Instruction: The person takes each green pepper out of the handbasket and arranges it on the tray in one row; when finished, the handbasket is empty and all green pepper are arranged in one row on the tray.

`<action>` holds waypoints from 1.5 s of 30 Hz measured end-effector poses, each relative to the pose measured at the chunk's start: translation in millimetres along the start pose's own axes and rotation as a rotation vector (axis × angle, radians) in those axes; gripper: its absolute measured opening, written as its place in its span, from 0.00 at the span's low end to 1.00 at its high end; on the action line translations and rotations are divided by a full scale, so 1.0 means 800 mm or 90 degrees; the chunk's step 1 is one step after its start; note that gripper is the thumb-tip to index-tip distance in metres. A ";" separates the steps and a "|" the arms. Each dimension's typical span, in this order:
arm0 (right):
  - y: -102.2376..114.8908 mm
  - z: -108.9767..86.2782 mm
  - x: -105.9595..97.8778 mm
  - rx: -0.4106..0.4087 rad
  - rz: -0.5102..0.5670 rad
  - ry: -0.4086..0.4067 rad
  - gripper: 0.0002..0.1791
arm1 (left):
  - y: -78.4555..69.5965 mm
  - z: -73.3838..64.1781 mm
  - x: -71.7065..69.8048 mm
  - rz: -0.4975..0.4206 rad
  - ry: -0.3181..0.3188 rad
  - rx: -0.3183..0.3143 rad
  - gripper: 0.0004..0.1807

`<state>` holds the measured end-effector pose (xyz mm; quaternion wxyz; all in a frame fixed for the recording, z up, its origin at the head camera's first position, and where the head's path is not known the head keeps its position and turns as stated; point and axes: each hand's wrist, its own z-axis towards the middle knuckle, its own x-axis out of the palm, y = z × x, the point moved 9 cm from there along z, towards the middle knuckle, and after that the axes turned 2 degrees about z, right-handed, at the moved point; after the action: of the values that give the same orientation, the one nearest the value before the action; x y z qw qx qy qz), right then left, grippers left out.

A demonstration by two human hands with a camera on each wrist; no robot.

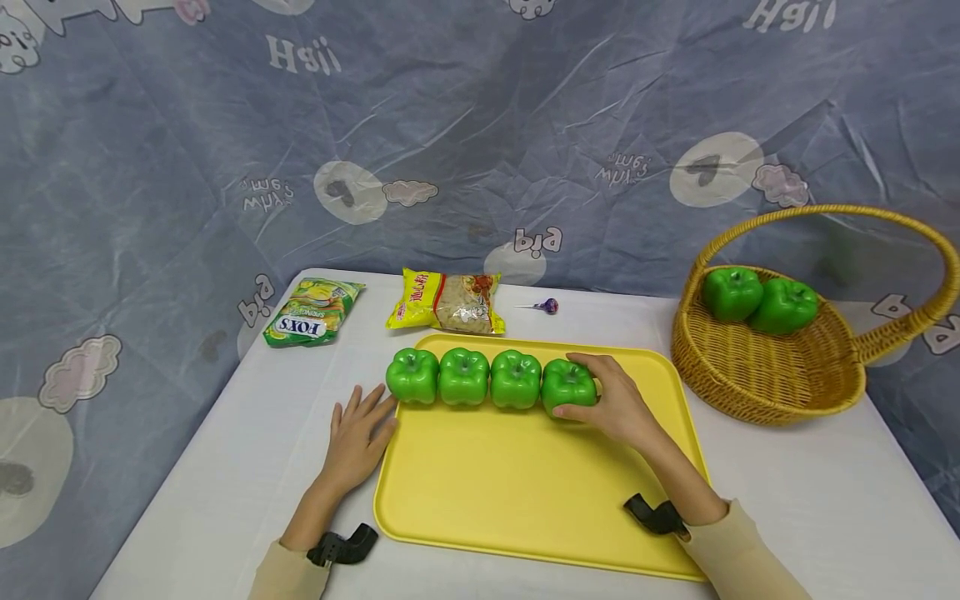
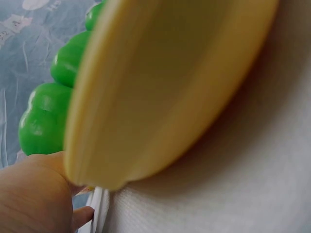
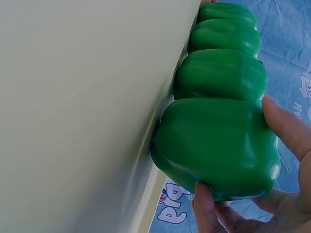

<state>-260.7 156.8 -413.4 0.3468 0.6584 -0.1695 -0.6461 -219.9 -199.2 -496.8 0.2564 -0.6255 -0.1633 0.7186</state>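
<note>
Several green bell peppers stand side by side along the far edge of a yellow tray (image 1: 517,483). My right hand (image 1: 624,404) holds the rightmost bell pepper (image 1: 564,385), thumb and fingers on opposite sides of it. The right wrist view shows that bell pepper (image 3: 214,145) close up, the right hand's fingers (image 3: 205,213) against it. Fingers spread, my left hand (image 1: 356,442) rests on the white table at the tray's left edge, near the leftmost bell pepper (image 1: 412,375). In the left wrist view the tray's side hides part of that hand (image 2: 34,194).
A wicker basket (image 1: 765,392) with a tall handle stands at the right, holding two more green peppers (image 1: 783,307). Behind the tray lie a yellow pasta bag (image 1: 450,302) and a lollipop (image 1: 550,306). A green FOX'S bag (image 1: 313,312) lies at the far left.
</note>
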 end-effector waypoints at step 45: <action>0.012 -0.001 -0.021 -0.039 0.060 0.003 0.47 | -0.001 0.000 -0.001 -0.002 0.008 0.000 0.24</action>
<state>-259.4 161.6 -395.0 0.3970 0.6405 -0.1798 -0.6323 -219.8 -198.8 -495.8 0.2584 -0.6295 -0.1628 0.7145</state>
